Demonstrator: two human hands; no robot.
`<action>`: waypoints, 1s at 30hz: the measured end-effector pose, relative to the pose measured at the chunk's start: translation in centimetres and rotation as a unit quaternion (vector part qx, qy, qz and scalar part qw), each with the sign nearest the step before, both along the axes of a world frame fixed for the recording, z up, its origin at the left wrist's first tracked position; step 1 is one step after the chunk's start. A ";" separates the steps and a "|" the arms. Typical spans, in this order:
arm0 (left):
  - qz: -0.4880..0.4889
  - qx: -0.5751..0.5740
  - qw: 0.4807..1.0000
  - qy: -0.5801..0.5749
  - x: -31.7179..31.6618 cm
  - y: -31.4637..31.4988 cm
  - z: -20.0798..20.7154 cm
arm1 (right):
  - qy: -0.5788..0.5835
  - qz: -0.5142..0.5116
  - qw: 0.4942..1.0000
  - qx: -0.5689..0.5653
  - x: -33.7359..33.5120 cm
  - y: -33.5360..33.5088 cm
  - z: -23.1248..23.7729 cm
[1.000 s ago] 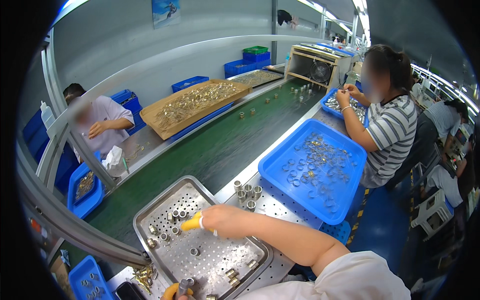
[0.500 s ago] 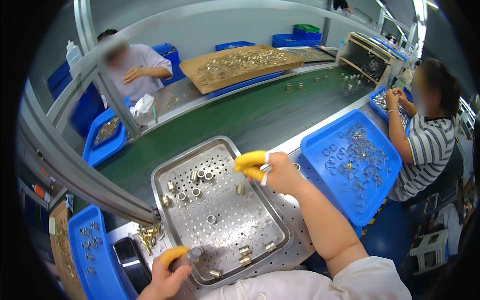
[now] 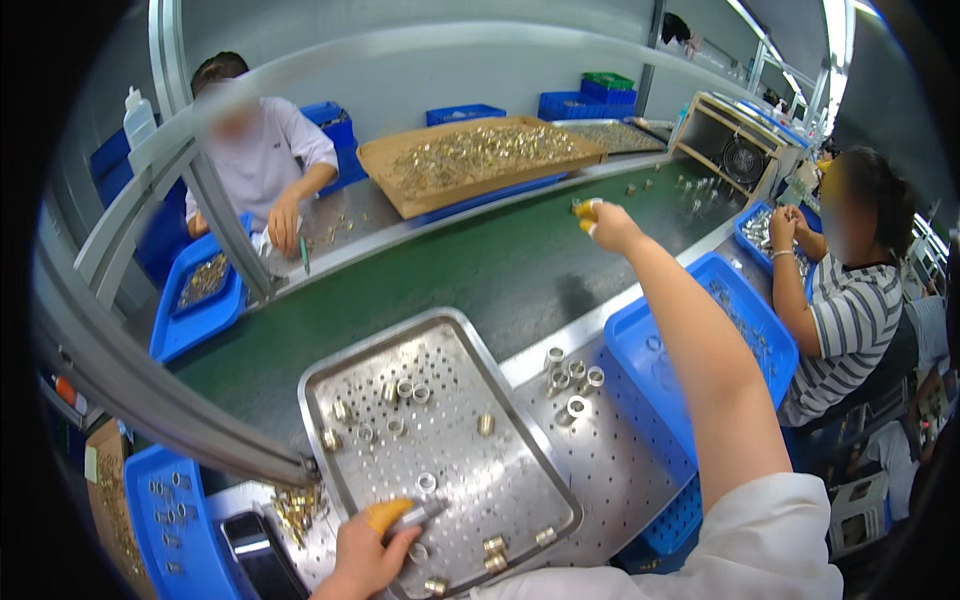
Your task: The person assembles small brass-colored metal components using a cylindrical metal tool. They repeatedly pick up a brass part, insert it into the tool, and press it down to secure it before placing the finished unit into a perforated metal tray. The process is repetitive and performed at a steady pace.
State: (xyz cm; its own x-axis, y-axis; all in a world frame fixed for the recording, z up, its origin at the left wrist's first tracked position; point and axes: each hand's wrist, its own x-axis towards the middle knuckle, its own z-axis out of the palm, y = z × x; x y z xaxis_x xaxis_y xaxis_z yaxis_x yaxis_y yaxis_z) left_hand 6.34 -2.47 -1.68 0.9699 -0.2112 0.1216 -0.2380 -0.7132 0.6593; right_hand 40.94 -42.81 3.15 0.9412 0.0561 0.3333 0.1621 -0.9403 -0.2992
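Here the right hand [image 3: 605, 225] is stretched far out over the green conveyor belt [image 3: 480, 280], well beyond the perforated metal tray [image 3: 440, 450] that lies on the table in front of the person. Its fingers [image 3: 588, 210], capped in yellow, are pinched together around what looks like a small brass part, though the piece itself is too small to make out clearly. The left hand [image 3: 370, 550] stays at the near edge of the tray, its fingers closed around a slim grey tool [image 3: 418, 515] with the thumb in a yellow cot.

Brass and silver rings [image 3: 400, 395] lie scattered across the far half of the tray, a few more [image 3: 570, 385] sit just to the right of the tray on the perforated steel surface, and a blue bin [image 3: 690, 370] stands further right again. Beyond the tray, across the belt, a shallow cardboard tray [image 3: 480, 160] is heaped with brass parts.

To do this reach well, I judge the pinch should stay firm and low over the belt, so the small piece does not roll or bounce. The left hand should keep the tool steady at the tray edge, clear of the loose rings.
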 end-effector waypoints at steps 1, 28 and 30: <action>-0.021 0.020 0.999 -0.035 0.0 -0.1 -0.3 | 0.030 -0.021 0.998 -0.058 1.8 -1.5 -0.5; -0.024 -0.003 0.999 0.027 0.1 -0.8 1.7 | 0.023 0.121 0.982 -0.142 3.6 5.3 0.1; -0.019 -0.002 1.000 -0.025 -0.5 -0.7 1.2 | 0.105 0.245 0.964 0.021 -1.7 8.7 2.5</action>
State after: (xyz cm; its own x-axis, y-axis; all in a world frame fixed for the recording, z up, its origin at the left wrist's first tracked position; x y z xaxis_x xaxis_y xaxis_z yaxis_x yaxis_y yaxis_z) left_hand 5.84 -3.14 -0.52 0.9539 -0.2465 0.1712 -0.2974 -0.7002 0.6491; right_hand 39.21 -34.13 5.65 0.8523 0.5013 0.1492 0.5146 -0.7526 -0.4107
